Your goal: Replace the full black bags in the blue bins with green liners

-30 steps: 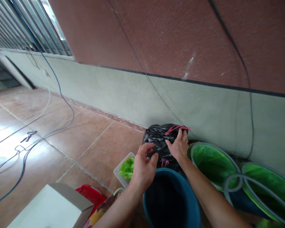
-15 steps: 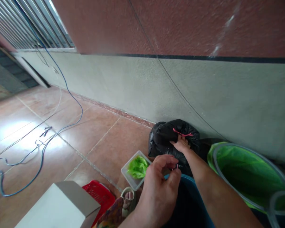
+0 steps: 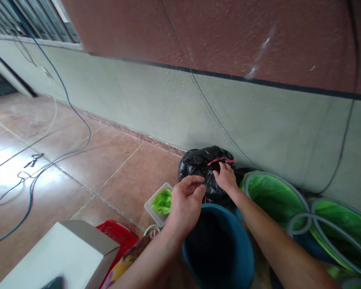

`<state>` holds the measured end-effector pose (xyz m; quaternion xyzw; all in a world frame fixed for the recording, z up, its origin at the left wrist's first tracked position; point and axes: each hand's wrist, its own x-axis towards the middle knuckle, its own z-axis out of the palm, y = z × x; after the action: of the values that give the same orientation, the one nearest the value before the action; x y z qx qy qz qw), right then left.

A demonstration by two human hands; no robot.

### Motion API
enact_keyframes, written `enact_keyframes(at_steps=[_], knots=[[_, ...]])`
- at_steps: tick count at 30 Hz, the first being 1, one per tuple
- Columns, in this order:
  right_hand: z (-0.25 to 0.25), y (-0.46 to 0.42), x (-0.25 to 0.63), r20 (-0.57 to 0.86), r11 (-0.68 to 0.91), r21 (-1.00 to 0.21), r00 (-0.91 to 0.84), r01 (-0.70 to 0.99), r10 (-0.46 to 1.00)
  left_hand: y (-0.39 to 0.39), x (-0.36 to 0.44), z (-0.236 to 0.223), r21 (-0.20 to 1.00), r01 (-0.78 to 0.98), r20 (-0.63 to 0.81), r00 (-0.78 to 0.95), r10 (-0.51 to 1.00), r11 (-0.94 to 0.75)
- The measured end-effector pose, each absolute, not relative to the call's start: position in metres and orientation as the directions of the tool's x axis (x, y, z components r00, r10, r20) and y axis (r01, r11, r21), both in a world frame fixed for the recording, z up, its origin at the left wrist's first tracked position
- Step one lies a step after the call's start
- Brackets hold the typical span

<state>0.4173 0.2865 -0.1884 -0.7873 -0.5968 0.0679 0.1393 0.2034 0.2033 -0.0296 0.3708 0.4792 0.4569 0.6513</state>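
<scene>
My left hand [image 3: 187, 205] is in front of the black plastic bag [image 3: 195, 163], above the rim of a blue bin [image 3: 249, 253]. Its thumb and fingers are pinched together; whatever is between them, if anything, is too small to make out. Against the bag lies my right hand [image 3: 227, 177], fingers stretched out and thumb apart, just below a pink string [image 3: 216, 160] on top of the bag. A bit of pink also shows low on the bag, beside my left hand. The bag rests on the floor by the wall.
Left of the bin are a clear container [image 3: 152, 204] with green plastic [image 3: 162, 202], a red basket [image 3: 117, 237] and a white box [image 3: 57, 257]. Green-lined bins [image 3: 270, 196] stand at right. A blue cable [image 3: 87, 128] and keys [image 3: 34, 159] lie on the floor.
The view has shifted right, showing more of the blue bin and the green-lined bins. My left hand has drawn slightly away from the camera, toward the bag. My right hand stays at the bag.
</scene>
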Motion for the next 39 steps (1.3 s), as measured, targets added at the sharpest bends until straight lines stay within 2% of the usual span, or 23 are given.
enact_keyframes(at_steps=[3, 6, 8, 11, 13, 16, 18, 20, 23, 27, 29, 32, 34, 35, 36, 39], knots=[[-0.179, 0.245, 0.402, 0.214, -0.153, -0.412, 0.259, 0.898, 0.942, 0.2, 0.195, -0.022, 0.924, -0.272, -0.247, 0.115, 0.962, 0.27], [-0.172, 0.195, 0.365, 0.281, -0.046, -0.558, 0.241, 0.829, 0.929, 0.202, 0.18, -0.01, 0.931, -0.315, -0.18, 0.035, 0.983, 0.182], [-0.169, 0.163, 0.331, 0.263, 0.008, -0.633, 0.205, 0.774, 0.943, 0.208, 0.163, -0.001, 0.931, -0.336, -0.154, -0.014, 0.988, 0.14], [-0.172, 0.129, 0.275, 0.166, 0.062, -0.649, 0.062, 0.758, 0.984, 0.219, 0.126, 0.004, 0.934, -0.342, -0.146, -0.095, 0.985, 0.105], [-0.179, 0.121, 0.239, 0.041, 0.1, -0.626, -0.095, 0.773, 0.995, 0.221, 0.099, -0.002, 0.933, -0.341, -0.181, -0.167, 0.969, 0.116], [-0.203, 0.133, 0.195, -0.213, 0.113, -0.517, -0.256, 0.848, 0.943, 0.211, 0.063, -0.03, 0.933, -0.292, -0.28, -0.229, 0.932, 0.208], [-0.223, 0.151, 0.175, -0.354, 0.101, -0.403, -0.257, 0.91, 0.899, 0.197, 0.046, -0.059, 0.916, -0.253, -0.364, -0.198, 0.91, 0.311], [-0.245, 0.173, 0.165, -0.445, 0.047, -0.277, -0.172, 0.96, 0.879, 0.184, 0.034, -0.094, 0.888, -0.236, -0.439, -0.188, 0.878, 0.394], [-0.276, 0.204, 0.165, -0.519, -0.065, -0.141, -0.018, 0.988, 0.854, 0.169, 0.024, -0.146, 0.845, -0.235, -0.523, -0.174, 0.835, 0.48], [-0.308, 0.227, 0.172, -0.573, -0.129, -0.089, 0.055, 0.988, 0.818, 0.162, 0.016, -0.194, 0.796, -0.169, -0.602, -0.112, 0.791, 0.582], [-0.317, 0.232, 0.172, -0.588, -0.15, -0.088, 0.07, 0.985, 0.806, 0.163, 0.012, -0.213, 0.779, -0.052, -0.627, -0.081, 0.775, 0.625], [-0.315, 0.239, 0.168, -0.57, -0.159, -0.119, 0.064, 0.98, 0.819, 0.167, 0.012, -0.245, 0.766, 0.26, -0.591, -0.074, 0.803, 0.588], [-0.299, 0.246, 0.167, -0.501, -0.17, -0.178, 0.06, 0.969, 0.863, 0.172, 0.018, -0.272, 0.745, 0.44, -0.548, -0.026, 0.836, 0.501], [-0.287, 0.249, 0.168, -0.447, -0.181, -0.222, 0.066, 0.958, 0.892, 0.174, 0.022, -0.285, 0.745, 0.47, -0.544, 0.016, 0.839, 0.474], [-0.272, 0.251, 0.172, -0.335, -0.213, -0.353, 0.089, 0.911, 0.938, 0.177, 0.026, -0.299, 0.751, 0.455, -0.564, 0.065, 0.823, 0.479], [-0.22, 0.245, 0.193, -0.044, -0.187, -0.733, 0.229, 0.654, 0.972, 0.183, 0.039, -0.33, 0.756, 0.232, -0.643, 0.091, 0.76, 0.612]])
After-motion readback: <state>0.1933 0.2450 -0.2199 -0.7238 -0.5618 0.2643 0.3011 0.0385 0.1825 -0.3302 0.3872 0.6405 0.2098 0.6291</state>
